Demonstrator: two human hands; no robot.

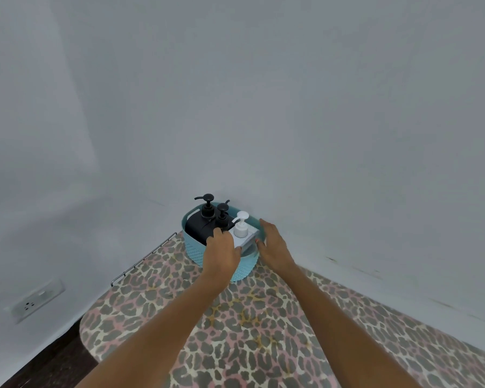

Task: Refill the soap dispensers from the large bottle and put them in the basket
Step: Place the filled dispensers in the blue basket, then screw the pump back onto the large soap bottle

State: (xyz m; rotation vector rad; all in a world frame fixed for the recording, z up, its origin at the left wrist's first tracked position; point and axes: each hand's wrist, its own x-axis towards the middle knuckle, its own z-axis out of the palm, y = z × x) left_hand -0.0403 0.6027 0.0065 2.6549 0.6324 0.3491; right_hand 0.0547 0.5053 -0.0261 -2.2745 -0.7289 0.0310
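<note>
- There's a light blue basket (221, 263) sitting at the far end of an ironing board with a leopard-print cover (249, 331), tucked right up against the white wall (263, 93).
- Two black soap dispensers are already standing in the basket: the taller one (205, 219) on the left side, and a second black one (222, 217) just beside it, toward the middle.
- A white dispenser (242, 232) sits at the right side of the basket, pump head up, nozzle pointing left.
- The left hand (221, 253) is over the basket's near rim, fingers curled down against the near-left edge of the white dispenser. Looks like it's gripping it, but the fingertips are hidden so I can't really tell.
- The right hand (273, 245) is flat and spread on the right of the white dispenser, thumb touching its near corner, fingers stretched along the basket's right rim.
- No big refill bottle anywhere I can see.
- A wall socket (37, 299) low on the left wall.
</note>
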